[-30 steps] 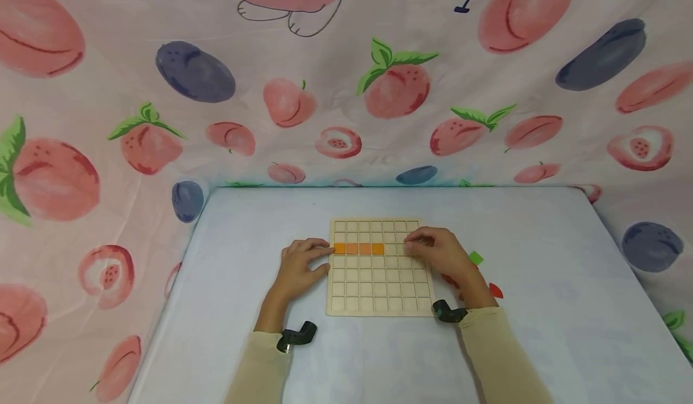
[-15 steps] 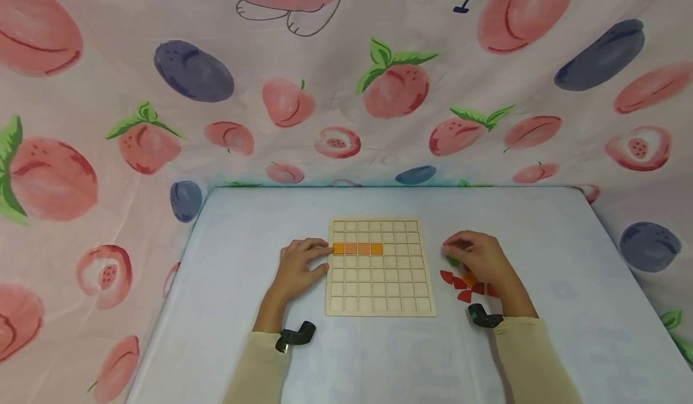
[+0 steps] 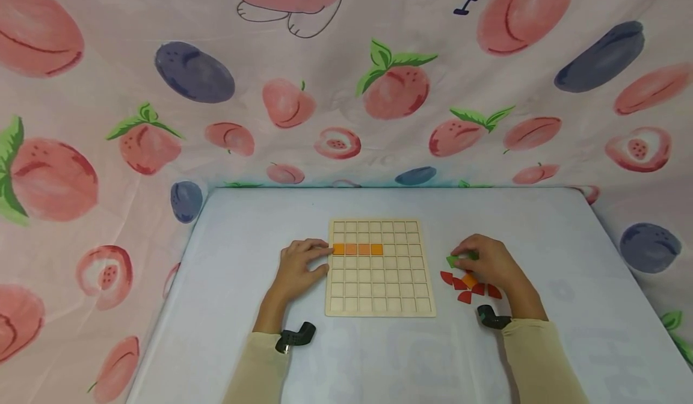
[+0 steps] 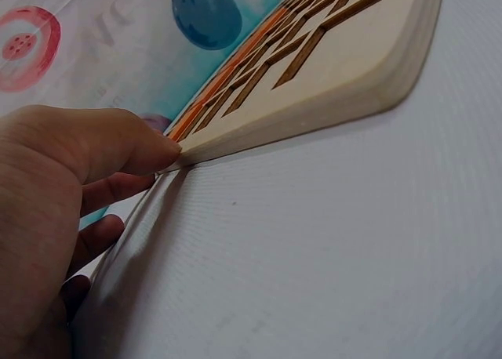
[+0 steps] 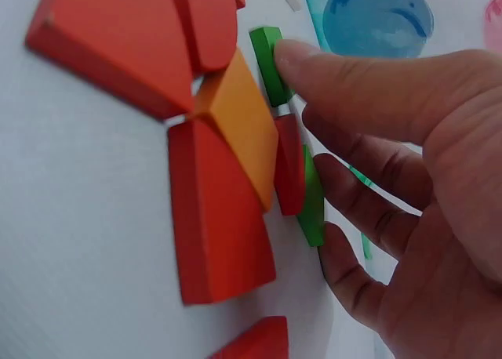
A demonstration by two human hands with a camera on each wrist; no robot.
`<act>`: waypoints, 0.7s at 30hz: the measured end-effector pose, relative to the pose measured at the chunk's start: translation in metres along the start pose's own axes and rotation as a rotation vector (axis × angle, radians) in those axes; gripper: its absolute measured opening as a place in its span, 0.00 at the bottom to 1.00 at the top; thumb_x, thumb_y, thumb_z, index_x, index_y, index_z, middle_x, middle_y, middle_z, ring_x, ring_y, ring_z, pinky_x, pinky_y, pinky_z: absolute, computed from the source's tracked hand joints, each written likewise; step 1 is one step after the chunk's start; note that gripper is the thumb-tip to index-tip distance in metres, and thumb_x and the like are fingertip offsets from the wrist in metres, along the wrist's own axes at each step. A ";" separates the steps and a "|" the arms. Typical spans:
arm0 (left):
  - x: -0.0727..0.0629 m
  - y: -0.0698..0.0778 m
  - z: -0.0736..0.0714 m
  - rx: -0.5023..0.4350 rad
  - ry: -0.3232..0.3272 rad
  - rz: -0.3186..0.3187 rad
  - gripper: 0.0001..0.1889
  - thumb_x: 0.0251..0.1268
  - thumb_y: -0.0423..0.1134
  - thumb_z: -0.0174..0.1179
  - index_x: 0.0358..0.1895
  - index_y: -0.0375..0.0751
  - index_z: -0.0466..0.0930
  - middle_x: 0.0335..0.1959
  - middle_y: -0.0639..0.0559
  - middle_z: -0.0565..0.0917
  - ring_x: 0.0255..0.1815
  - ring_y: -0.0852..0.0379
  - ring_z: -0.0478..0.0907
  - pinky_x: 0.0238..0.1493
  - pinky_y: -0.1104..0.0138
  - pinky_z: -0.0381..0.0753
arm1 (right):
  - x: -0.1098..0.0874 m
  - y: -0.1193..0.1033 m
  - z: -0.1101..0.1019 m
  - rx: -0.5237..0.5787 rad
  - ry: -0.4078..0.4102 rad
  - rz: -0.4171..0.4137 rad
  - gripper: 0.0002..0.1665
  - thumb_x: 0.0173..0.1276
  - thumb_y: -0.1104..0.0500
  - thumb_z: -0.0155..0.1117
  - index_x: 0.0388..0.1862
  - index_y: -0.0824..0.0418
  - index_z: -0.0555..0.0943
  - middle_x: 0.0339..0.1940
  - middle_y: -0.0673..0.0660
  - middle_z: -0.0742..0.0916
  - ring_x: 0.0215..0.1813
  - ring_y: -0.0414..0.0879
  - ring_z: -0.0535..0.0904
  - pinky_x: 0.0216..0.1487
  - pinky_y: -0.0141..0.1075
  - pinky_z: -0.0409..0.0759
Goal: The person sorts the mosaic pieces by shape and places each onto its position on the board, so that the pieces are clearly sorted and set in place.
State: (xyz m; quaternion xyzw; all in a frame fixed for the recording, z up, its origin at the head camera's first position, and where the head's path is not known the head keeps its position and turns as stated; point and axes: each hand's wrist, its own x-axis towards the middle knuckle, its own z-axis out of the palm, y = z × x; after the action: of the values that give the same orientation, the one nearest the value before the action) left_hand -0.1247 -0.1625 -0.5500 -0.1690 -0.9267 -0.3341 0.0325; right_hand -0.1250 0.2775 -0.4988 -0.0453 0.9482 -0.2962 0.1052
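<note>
Right wrist view: the right hand [image 5: 439, 171] had its thumb tip against a small green tile [image 5: 268, 65], and the head view showed the forefinger bent to the far side, so the tile seemed clamped between them; whether it had left the table could not be told. The other fingers curled loosely beside a second green tile [image 5: 312, 206], which a red tile [image 5: 290, 167] partly covered from that angle. To lift well, the pinch probably needed to stay on the side faces and go straight up, since an orange tile [image 5: 239, 128] and more red pieces crowded close and could easily have been nudged. The left hand [image 3: 298, 270], fingers spread and gripping nothing, touched the left edge of the gridded wooden board [image 3: 381, 290], a light brace that was best left steady. On the board, a row of four orange tiles [image 3: 351, 249] ran from the left edge, the three cells to its right bare; the loose tiles lay beyond the right edge, on the table [image 3: 390, 362]. That surface was pale, finely ribbed up close, with faint lettering at lower right. Around it hung a pink cloth [image 3: 335, 67] printed with peaches and dark blue fruit, tinged turquoise along the table's back edge.
</note>
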 end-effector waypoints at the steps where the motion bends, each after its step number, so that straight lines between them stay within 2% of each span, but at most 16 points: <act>1: 0.000 0.000 0.000 0.000 0.001 0.000 0.18 0.62 0.42 0.69 0.56 0.55 0.88 0.59 0.58 0.84 0.59 0.52 0.74 0.60 0.49 0.64 | 0.000 0.001 0.000 -0.004 0.000 -0.004 0.10 0.65 0.56 0.74 0.45 0.54 0.89 0.50 0.58 0.86 0.51 0.55 0.78 0.58 0.57 0.79; 7: 0.000 0.001 -0.001 -0.001 -0.003 -0.006 0.18 0.62 0.42 0.69 0.56 0.55 0.88 0.59 0.58 0.84 0.59 0.53 0.73 0.60 0.50 0.63 | 0.001 0.001 0.002 -0.018 0.002 -0.012 0.12 0.65 0.56 0.74 0.47 0.55 0.89 0.51 0.60 0.86 0.53 0.57 0.78 0.59 0.59 0.79; 11: 0.000 0.001 0.000 0.000 0.008 0.004 0.18 0.62 0.42 0.69 0.56 0.55 0.88 0.59 0.58 0.84 0.59 0.52 0.74 0.60 0.50 0.64 | 0.002 0.000 0.004 -0.011 0.011 0.015 0.12 0.65 0.55 0.74 0.47 0.55 0.89 0.51 0.61 0.86 0.53 0.57 0.78 0.58 0.58 0.79; 17: 0.000 0.000 0.000 0.004 0.010 0.004 0.18 0.62 0.42 0.69 0.56 0.55 0.88 0.58 0.58 0.84 0.59 0.52 0.74 0.60 0.49 0.64 | 0.004 -0.002 0.007 -0.005 0.032 0.045 0.08 0.67 0.53 0.73 0.42 0.53 0.86 0.42 0.56 0.86 0.46 0.53 0.77 0.47 0.45 0.80; 21: 0.000 0.000 -0.001 0.000 -0.010 -0.011 0.18 0.63 0.43 0.68 0.57 0.56 0.88 0.59 0.58 0.83 0.61 0.53 0.73 0.61 0.50 0.63 | 0.006 -0.003 0.009 -0.017 0.047 0.030 0.08 0.68 0.54 0.72 0.43 0.53 0.86 0.40 0.55 0.86 0.45 0.52 0.77 0.45 0.42 0.79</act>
State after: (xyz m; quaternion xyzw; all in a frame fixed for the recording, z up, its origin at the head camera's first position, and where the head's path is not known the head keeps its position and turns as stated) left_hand -0.1246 -0.1628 -0.5494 -0.1654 -0.9277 -0.3335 0.0262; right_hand -0.1289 0.2691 -0.5053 -0.0249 0.9535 -0.2876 0.0870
